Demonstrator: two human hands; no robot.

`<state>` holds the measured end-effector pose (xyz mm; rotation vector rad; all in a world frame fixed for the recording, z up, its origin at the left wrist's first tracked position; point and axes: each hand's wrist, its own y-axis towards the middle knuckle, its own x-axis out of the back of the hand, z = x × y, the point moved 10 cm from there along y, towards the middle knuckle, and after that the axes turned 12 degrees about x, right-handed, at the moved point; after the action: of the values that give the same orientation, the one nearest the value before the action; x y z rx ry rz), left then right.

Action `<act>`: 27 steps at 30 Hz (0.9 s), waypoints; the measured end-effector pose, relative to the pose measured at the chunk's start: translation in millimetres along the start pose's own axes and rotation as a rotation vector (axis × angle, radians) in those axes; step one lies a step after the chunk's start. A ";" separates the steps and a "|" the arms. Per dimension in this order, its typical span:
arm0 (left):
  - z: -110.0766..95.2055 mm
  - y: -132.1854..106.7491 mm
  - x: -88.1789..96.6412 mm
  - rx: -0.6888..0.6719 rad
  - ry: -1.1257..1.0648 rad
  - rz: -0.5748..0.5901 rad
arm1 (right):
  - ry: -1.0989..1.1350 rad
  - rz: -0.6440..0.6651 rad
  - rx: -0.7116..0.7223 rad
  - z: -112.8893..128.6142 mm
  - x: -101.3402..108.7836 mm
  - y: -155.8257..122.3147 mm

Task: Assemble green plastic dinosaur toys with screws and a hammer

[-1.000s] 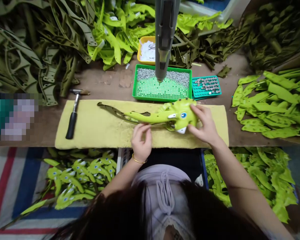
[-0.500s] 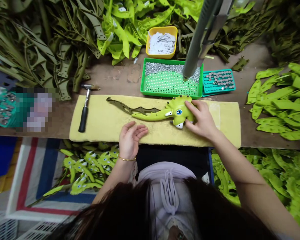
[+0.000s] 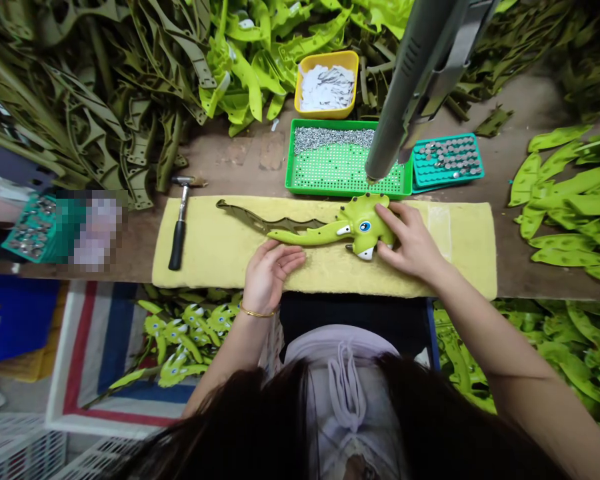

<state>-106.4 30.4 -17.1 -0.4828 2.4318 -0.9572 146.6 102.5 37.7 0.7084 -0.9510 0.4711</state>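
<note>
Toy (image 3: 325, 233) is lying on the cloth (image 3: 220, 260). Right hand (image 3: 413, 243) is gripping its head; left hand (image 3: 269, 277) is hanging loose, fingers uncurled, over the cloth's near edge. Keeping it flat should help.

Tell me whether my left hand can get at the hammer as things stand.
Probably yes: your left hand seems to grip nothing, and only the yellow cloth shows between it and the black handle of the hammer.
</note>
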 end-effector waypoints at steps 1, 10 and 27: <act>0.5 2.3 -5.1 0.023 0.015 0.020 | 0.010 -0.007 -0.004 -1.0 -1.4 -0.4; -3.8 18.9 -30.7 -0.031 -0.061 0.051 | 0.253 0.021 -0.177 -21.1 10.2 -6.5; -39.1 -75.0 -78.0 -1.134 1.043 -0.058 | 0.868 -0.403 -0.686 -28.4 4.9 -8.8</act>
<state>-52.7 36.9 84.5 -0.4421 3.7944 0.4725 170.9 117.4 27.9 0.0188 -0.0976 0.0433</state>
